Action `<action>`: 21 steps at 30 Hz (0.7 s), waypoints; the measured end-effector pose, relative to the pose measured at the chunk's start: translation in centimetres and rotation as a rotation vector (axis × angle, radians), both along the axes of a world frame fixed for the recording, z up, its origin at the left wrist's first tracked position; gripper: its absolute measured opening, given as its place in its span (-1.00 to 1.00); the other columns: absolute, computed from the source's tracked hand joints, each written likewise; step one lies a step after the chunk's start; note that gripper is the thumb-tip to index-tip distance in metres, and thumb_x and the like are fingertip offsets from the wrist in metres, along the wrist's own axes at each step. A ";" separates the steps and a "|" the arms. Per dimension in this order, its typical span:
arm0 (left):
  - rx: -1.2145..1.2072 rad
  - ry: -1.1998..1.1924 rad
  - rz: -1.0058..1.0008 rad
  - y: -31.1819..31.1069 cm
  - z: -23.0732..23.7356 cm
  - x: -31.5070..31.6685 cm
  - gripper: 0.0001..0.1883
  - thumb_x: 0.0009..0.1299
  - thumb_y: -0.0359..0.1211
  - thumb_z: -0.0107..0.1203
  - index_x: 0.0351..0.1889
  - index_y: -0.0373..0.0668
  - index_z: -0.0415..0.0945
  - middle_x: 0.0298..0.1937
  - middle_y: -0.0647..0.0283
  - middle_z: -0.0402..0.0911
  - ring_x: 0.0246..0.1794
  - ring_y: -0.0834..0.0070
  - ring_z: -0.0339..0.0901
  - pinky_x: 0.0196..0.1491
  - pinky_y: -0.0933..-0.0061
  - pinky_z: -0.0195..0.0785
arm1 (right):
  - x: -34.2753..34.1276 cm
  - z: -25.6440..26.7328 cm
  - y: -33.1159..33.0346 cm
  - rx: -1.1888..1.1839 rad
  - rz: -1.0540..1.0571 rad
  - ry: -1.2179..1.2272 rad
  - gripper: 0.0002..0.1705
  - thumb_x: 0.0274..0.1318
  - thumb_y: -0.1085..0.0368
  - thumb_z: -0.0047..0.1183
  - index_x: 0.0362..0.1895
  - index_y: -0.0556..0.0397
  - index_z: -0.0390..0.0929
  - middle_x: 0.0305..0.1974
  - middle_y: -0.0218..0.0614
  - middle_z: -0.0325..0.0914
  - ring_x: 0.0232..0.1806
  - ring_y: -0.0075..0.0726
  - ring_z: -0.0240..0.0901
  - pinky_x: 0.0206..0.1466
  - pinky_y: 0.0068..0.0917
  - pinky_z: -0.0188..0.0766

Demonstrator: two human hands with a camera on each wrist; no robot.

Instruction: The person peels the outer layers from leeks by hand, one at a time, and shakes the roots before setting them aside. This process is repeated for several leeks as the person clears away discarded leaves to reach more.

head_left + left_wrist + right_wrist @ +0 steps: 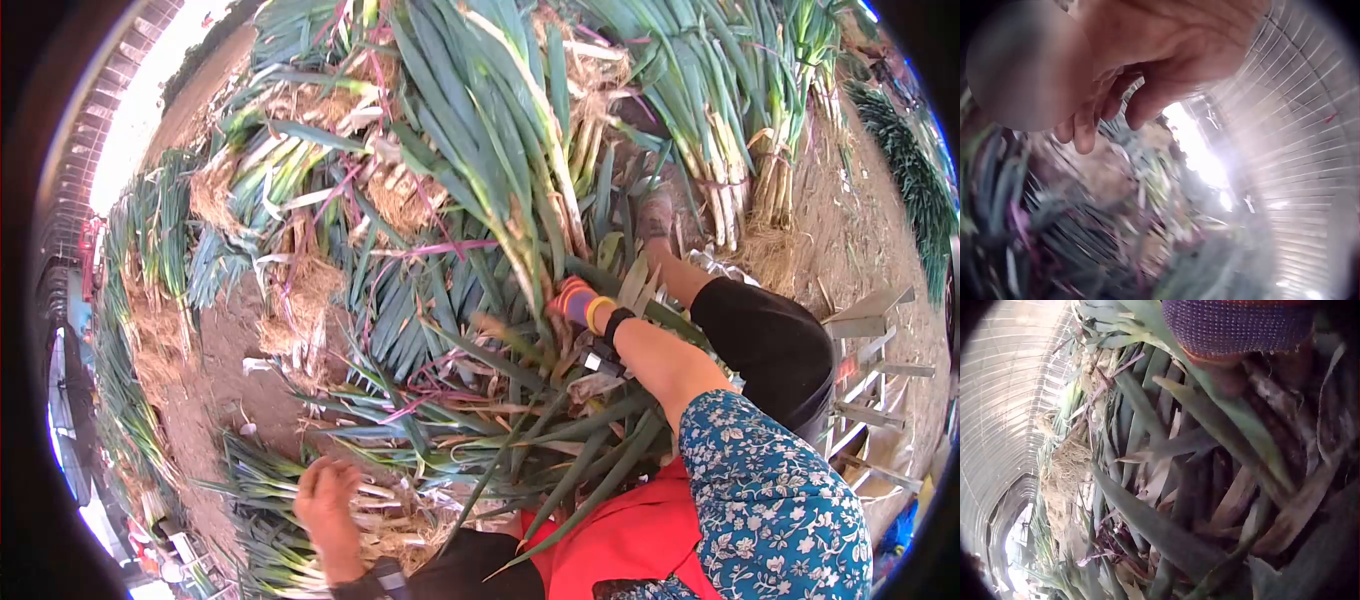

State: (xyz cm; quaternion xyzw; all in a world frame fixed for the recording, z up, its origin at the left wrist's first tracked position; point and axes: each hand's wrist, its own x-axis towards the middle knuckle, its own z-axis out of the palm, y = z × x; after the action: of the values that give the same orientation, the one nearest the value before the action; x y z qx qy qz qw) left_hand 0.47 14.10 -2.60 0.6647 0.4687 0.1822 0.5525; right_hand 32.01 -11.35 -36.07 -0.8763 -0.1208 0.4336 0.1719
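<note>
My right hand (580,305), in a striped purple, orange and yellow glove, grips leeks (515,215) low on their pale stalks; their green leaves point up and away. In the right wrist view, bare fingertips (1232,378) show below the glove's edge, beside brown, dry stalk ends. Loose leek leaves (590,450) lie beneath that hand and across my lap. My bare left hand (328,505) hovers over white-stemmed leeks (385,500) near my knee, holding nothing. In the left wrist view its fingers (1085,128) hang loosely bent.
Tied leek bundles (720,170) stand at the upper right, and more with bushy roots (405,195) are heaped ahead. Pink ties (450,247) run among them. A metal frame (875,370) is by my right leg. Bare soil (215,400) shows at left.
</note>
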 end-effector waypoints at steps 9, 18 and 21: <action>-0.433 -0.183 -0.296 -12.2 -1.2 5.6 -0.80 0.31 -0.43 0.03 -0.17 -0.36 0.46 -0.35 0.14 0.57 -0.41 0.36 0.57 -0.25 0.36 0.47 | -11.1 17.1 0.3 1.196 -0.217 0.133 -0.71 -0.15 0.24 0.26 -0.34 0.15 0.55 -0.49 -0.30 0.57 -0.43 -0.42 0.48 -0.37 -0.38 0.40; -0.260 -0.393 -0.366 -15.2 -0.8 7.3 -0.80 0.32 -0.38 0.08 -0.21 -0.34 0.47 -0.34 0.18 0.58 -0.39 0.46 0.55 -0.28 0.49 0.44 | -14.8 25.7 -6.0 0.754 -0.284 -0.320 -0.42 -0.19 -0.05 0.28 -0.37 0.23 0.42 -0.46 0.07 0.48 -0.45 0.02 0.42 -0.34 -0.23 0.36; -0.272 -0.373 -0.192 -15.6 -1.0 7.9 -0.78 0.30 -0.35 0.11 -0.22 -0.33 0.49 -0.33 0.19 0.58 -0.36 0.48 0.54 -0.27 0.52 0.42 | -18.6 25.3 -10.2 0.609 -0.044 -0.602 -0.42 -0.10 -0.11 0.17 -0.29 0.19 0.42 -0.49 0.10 0.48 -0.40 0.17 0.47 -0.35 -0.13 0.39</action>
State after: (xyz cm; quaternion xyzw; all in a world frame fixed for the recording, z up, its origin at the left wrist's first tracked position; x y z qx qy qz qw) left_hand 8.33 -1.54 -3.60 0.5805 0.3136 0.1837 0.7286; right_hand 13.42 -21.56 -10.80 -0.8753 -0.2696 0.0991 0.3891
